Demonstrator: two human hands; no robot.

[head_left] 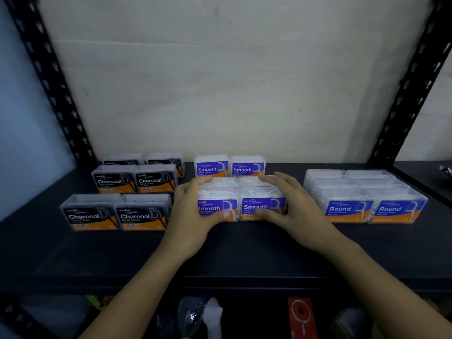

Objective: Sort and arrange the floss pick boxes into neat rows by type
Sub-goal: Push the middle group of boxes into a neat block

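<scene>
Purple "Smooth" floss pick boxes stand in the middle of the black shelf (244,245). My left hand (193,216) grips the front left Smooth box (215,204), thumb across its label and fingers over its top. My right hand (291,204) grips the front right Smooth box (261,201) the same way. Both boxes touch side by side. Two more Smooth boxes (230,166) stand behind them. Black "Charcoal" boxes (117,214) form paired rows at the left. Blue "Round" boxes (371,206) form paired rows at the right.
A pale wall (232,81) closes the back of the shelf. Black perforated uprights (51,77) frame both sides. Below the front edge lie a clear plastic wrap (195,314) and a red item (302,316).
</scene>
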